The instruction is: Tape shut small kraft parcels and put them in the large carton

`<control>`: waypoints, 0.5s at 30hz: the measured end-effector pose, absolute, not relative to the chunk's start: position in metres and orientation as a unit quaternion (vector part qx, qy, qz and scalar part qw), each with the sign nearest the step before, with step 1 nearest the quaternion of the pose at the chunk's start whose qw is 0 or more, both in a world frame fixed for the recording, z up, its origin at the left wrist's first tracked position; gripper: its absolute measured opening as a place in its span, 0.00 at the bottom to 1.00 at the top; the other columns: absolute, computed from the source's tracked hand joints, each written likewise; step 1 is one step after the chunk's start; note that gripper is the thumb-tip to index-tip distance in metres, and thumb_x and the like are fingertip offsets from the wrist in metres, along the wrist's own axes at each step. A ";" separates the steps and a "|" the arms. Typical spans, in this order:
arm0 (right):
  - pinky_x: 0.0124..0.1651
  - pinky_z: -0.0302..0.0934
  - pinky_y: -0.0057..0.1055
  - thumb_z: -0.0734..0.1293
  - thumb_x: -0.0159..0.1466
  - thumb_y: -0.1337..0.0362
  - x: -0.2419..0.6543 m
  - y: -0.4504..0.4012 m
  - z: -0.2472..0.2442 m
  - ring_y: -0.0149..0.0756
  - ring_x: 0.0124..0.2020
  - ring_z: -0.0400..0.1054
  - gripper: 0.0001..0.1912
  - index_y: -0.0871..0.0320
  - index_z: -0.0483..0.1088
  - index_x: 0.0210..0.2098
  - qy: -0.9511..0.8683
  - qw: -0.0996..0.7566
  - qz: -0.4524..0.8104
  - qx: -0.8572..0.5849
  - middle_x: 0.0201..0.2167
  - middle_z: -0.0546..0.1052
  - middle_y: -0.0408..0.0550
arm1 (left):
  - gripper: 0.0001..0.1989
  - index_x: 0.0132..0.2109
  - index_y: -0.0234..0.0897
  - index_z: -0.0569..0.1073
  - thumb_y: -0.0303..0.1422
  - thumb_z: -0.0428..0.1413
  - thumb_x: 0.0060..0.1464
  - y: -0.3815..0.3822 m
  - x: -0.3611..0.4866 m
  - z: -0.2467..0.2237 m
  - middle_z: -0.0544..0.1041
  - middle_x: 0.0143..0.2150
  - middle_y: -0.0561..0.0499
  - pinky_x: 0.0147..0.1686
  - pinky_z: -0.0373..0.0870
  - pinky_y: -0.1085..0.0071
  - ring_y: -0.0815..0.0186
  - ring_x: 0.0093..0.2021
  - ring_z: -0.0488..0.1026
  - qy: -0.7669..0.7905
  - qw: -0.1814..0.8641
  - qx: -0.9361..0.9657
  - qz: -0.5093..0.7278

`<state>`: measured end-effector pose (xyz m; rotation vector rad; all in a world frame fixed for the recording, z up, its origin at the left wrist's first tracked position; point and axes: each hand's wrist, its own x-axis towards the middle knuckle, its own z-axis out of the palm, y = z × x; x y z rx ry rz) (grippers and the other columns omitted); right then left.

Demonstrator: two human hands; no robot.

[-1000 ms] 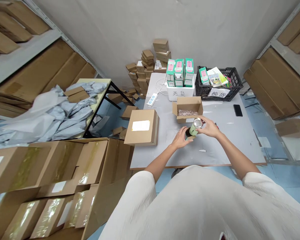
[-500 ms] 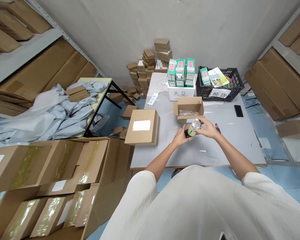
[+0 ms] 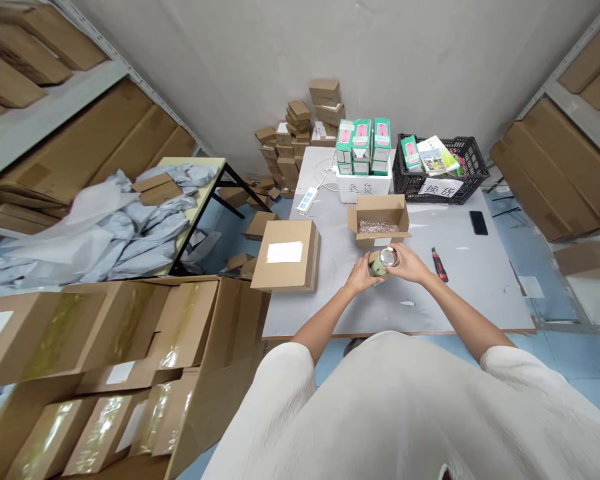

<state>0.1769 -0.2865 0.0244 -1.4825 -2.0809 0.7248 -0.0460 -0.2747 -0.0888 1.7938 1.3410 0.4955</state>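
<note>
Over the near middle of the table I hold a pale green tumbler [image 3: 379, 268] with a shiny silver top. My right hand [image 3: 406, 263] grips it near the top, fingers curled round. My left hand [image 3: 362, 275] wraps a small box, mostly hidden by my fingers, and the tumbler's lower part sits at or in its opening. Just beyond the hands stands an open cardboard box [image 3: 379, 235] with clear bubble wrap inside. A red and black utility knife [image 3: 440, 265] lies to the right of my right hand.
A closed carton [image 3: 285, 252] with a white label stands left on the table [image 3: 330, 313]. At the back are a white bin [image 3: 363, 189] of green-and-pink boxes and a black crate [image 3: 440, 189]. A phone [image 3: 479, 223] lies right; a large carton [image 3: 230, 333] of parcels stands left.
My right hand has moved left and slightly down with the tumbler, which now sits lower against the small box in my left hand. The utility knife has come into fuller view.
</note>
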 end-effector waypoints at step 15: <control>0.77 0.30 0.66 0.80 0.52 0.55 0.150 -0.282 -0.036 0.68 0.82 0.31 0.32 0.56 0.77 0.55 -0.704 0.055 0.231 -0.670 0.83 0.45 0.61 | 0.55 0.77 0.46 0.57 0.40 0.75 0.48 -0.277 -0.038 -0.087 0.68 0.71 0.38 0.68 0.68 0.47 0.41 0.71 0.69 0.535 0.326 0.758 0.181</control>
